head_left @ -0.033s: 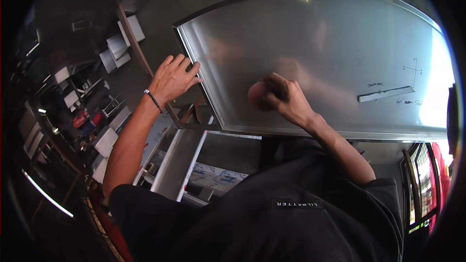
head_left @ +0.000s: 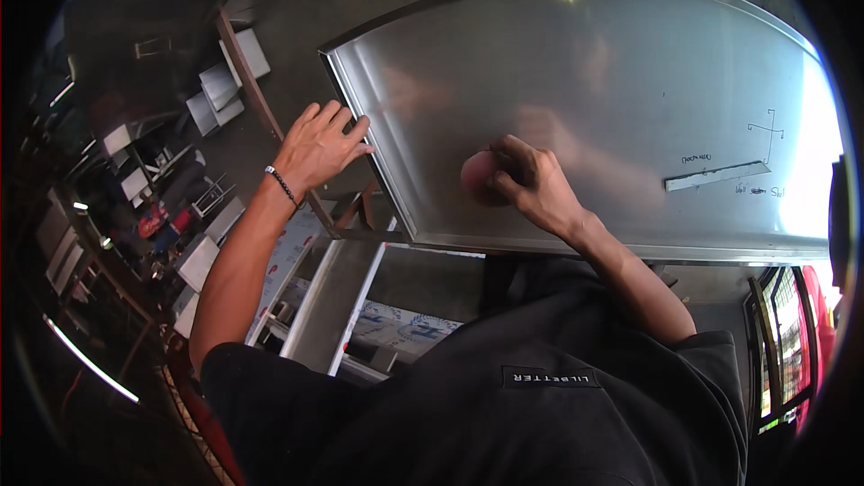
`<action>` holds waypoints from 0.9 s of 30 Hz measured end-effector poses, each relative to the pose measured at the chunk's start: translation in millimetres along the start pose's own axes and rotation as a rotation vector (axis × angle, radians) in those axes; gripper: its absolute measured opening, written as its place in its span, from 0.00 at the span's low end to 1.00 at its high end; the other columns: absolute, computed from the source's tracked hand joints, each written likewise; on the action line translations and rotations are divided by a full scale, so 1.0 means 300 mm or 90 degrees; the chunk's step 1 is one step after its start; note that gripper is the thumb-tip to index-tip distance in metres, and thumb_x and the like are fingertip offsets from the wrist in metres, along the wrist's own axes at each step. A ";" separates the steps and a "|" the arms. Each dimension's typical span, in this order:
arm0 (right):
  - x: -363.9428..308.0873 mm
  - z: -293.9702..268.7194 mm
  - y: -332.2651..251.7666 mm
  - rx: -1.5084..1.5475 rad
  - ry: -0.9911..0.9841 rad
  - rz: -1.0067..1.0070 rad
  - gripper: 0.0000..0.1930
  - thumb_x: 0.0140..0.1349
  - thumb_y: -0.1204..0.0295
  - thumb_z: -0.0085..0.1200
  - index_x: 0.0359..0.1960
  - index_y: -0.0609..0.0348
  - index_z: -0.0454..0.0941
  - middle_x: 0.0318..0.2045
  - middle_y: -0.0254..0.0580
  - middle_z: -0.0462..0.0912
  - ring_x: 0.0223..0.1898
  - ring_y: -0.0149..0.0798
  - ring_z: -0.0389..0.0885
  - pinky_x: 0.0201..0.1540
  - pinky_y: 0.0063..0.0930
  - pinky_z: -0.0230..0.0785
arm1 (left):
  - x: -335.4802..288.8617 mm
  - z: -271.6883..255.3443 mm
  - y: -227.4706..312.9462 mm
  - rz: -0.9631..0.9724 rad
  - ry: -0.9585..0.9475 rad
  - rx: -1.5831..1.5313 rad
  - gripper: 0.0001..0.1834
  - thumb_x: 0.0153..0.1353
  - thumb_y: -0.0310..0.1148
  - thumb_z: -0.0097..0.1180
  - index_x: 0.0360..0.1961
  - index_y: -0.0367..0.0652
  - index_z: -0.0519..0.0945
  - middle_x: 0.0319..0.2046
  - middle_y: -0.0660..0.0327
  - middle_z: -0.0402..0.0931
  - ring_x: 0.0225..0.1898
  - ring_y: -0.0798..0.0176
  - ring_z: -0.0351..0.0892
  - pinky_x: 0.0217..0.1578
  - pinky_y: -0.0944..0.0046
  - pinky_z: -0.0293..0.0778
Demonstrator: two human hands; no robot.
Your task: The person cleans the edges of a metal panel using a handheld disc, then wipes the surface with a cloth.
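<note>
Nearest lay the black shirt (head_left: 396,432) of the person, and past it, below the table's near edge, a metal frame (head_left: 333,292) and a sheet (head_left: 405,328) with blue print. The steel table (head_left: 630,54) spanned the view, its left rim raised. The right hand (head_left: 540,184) was over the table, nearer the near edge than the far; its bent fingers were closed on the right side of a round pink pad (head_left: 478,177). The pad sat left of the table's middle; whether it was pressed to the steel could not be told. The left hand (head_left: 324,144) was at the left edge, fingers loosely curved and unclenched, the tips at the rim; their pressure could not be judged. The pad was probably light and somewhat soft, best held by its back or side; the table looked stiff, smooth and slippery, with its rim the surest hold. Toward the near right corner lay a pale strip (head_left: 688,181), with drawn marks (head_left: 768,130) beyond. Farther off, past the left edge, stood a brown post (head_left: 249,76) and pale panels (head_left: 243,52).
</note>
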State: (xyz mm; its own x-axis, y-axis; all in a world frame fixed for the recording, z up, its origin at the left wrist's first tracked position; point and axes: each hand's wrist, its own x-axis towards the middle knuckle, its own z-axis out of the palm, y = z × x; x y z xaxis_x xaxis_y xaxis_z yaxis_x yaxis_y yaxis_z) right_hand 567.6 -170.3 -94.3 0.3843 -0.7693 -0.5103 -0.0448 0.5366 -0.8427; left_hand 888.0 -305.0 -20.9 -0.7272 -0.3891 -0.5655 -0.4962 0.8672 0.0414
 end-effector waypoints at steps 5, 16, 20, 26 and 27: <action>0.004 -0.044 -0.014 0.023 0.018 0.029 0.20 0.60 0.78 0.54 0.55 0.65 0.77 0.45 0.57 0.86 0.49 0.52 0.86 0.54 0.41 0.76 | 0.041 -0.047 -0.069 -0.002 -0.069 0.037 0.23 0.66 0.50 0.59 0.55 0.49 0.81 0.35 0.61 0.74 0.43 0.59 0.74 0.43 0.57 0.71; 0.005 -0.047 0.003 -0.003 0.037 0.009 0.19 0.59 0.78 0.54 0.54 0.64 0.77 0.43 0.55 0.87 0.28 0.44 0.82 0.40 0.37 0.76 | 0.074 -0.082 -0.169 -0.032 -0.037 0.114 0.26 0.65 0.50 0.60 0.62 0.56 0.79 0.35 0.60 0.75 0.43 0.57 0.76 0.43 0.56 0.74; 0.006 -0.049 -0.003 -0.004 0.031 0.011 0.19 0.59 0.78 0.54 0.54 0.64 0.77 0.44 0.55 0.87 0.28 0.43 0.81 0.39 0.37 0.76 | 0.075 -0.090 -0.188 -0.050 -0.041 0.130 0.27 0.65 0.50 0.60 0.63 0.56 0.78 0.35 0.60 0.76 0.43 0.57 0.77 0.43 0.56 0.75; 0.010 -0.046 -0.009 -0.011 0.016 0.050 0.18 0.61 0.78 0.54 0.54 0.65 0.77 0.45 0.58 0.87 0.41 0.49 0.88 0.47 0.38 0.78 | 0.074 -0.083 -0.178 -0.086 -0.017 0.151 0.28 0.65 0.51 0.60 0.64 0.54 0.78 0.35 0.59 0.77 0.41 0.56 0.78 0.41 0.58 0.76; 0.010 -0.046 -0.016 -0.008 0.014 0.054 0.18 0.61 0.78 0.55 0.54 0.65 0.77 0.45 0.58 0.86 0.45 0.51 0.87 0.49 0.39 0.78 | 0.069 -0.078 -0.173 -0.078 -0.006 0.152 0.29 0.65 0.52 0.60 0.64 0.53 0.78 0.35 0.59 0.77 0.41 0.57 0.78 0.41 0.58 0.76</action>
State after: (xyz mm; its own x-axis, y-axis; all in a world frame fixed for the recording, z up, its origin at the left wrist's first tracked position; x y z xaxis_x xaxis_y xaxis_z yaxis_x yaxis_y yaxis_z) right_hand 556.4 -179.9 -94.2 0.3578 -0.7285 -0.5842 -0.0878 0.5966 -0.7977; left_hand 887.5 -365.4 -15.4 -0.6637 -0.4937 -0.5620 -0.4532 0.8631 -0.2230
